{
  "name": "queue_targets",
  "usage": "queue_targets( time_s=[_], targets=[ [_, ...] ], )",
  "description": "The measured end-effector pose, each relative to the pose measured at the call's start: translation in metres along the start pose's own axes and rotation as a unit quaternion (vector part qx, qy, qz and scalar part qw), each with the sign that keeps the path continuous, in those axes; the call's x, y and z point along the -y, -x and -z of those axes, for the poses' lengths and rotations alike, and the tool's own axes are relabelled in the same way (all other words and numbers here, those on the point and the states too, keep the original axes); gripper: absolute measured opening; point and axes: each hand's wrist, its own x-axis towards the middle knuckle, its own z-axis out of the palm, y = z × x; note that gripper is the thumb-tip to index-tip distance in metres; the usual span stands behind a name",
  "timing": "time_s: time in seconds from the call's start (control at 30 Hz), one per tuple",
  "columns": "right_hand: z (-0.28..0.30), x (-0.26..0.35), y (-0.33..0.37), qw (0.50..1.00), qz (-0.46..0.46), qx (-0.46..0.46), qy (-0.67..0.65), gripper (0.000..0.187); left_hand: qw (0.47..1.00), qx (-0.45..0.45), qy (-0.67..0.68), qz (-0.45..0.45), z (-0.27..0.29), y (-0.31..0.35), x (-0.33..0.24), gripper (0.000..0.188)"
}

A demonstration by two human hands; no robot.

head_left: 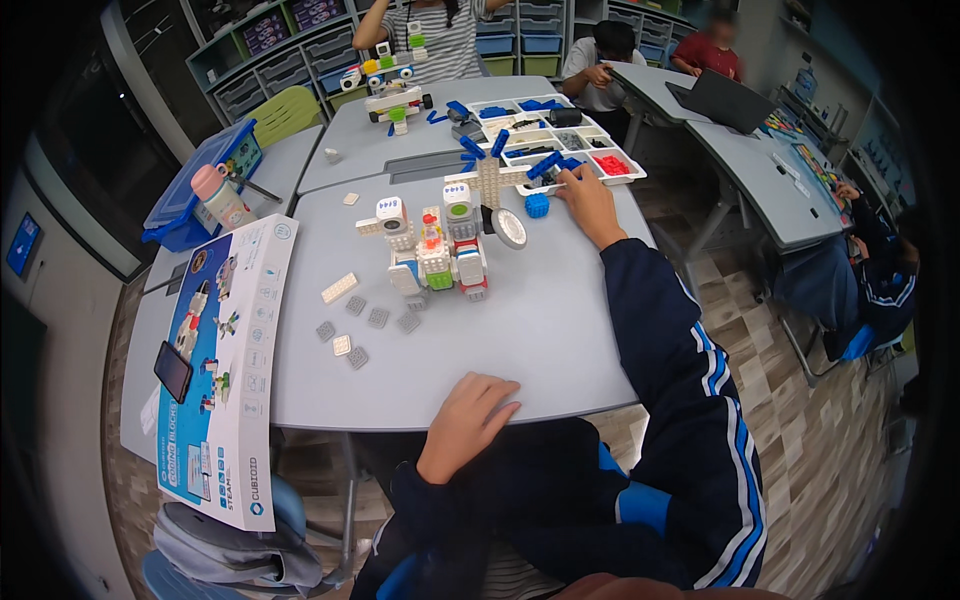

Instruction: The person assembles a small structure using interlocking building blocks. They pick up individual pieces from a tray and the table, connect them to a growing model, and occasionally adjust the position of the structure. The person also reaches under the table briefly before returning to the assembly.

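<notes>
The right hand [592, 205], in the upper right of the frame, bends inward at the wrist with its fingers curled over the near edge of the parts tray [622, 182]; whether they pinch a piece I cannot tell, as the fingertips are partly lost among the dark and blue bits. Pressing down on that edge could tilt the tray and mix its sections. A blue cube [537, 206] sits just beside the hand, and a careless sweep to the left would probably knock it. The toy robot [435, 250] stands upright in the middle of the frame, its wheel [509, 229] sticking out to the right and a tall pale beam [488, 184] rising behind it; drawing the hand back low and leftward might catch either and topple the model or loosen a joint. The right forearm comes up from the lower right in a dark sleeve, elbow bent. The left hand [470, 420] lies palm down by the table's front edge, lower centre, fingers loosely bent and apart, gripping nothing visible. Gray tiles [378, 318] lie scattered left of centre, easily brushed aside by a forearm. Farther left, a phone [173, 371] rests on a large box [225, 375]; bumping the box could send it sliding.
</notes>
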Motion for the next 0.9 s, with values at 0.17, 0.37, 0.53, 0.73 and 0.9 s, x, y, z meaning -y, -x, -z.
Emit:
queue_targets(
  time_s=[0.17, 0.37, 0.53, 0.73, 0.9],
  targets=[
    [0.028, 0.016, 0.035, 0.999, 0.014, 0.022, -0.033, 0.016, 1.000, -0.012, -0.006, -0.011, -0.002, -0.001, 0.000, 0.020],
    [0.048, 0.031, 0.061, 0.998, 0.009, 0.029, -0.063, 0.014, 1.000, -0.010, -0.006, 0.003, -0.004, 0.001, 0.000, 0.021],
    [0.067, 0.044, 0.076, 0.996, 0.008, 0.052, -0.069, 0.013, 1.000, -0.014, 0.004, 0.003, -0.002, 0.000, -0.002, 0.024],
    [0.090, 0.064, 0.097, 0.993, 0.022, 0.063, -0.093, 0.012, 0.997, -0.069, -0.021, 0.008, -0.014, -0.020, -0.030, 0.040],
    [0.107, 0.080, 0.115, 0.991, 0.021, 0.089, -0.099, 0.022, 0.991, -0.041, -0.117, -0.050, -0.033, -0.045, -0.033, 0.040]
  ],
)
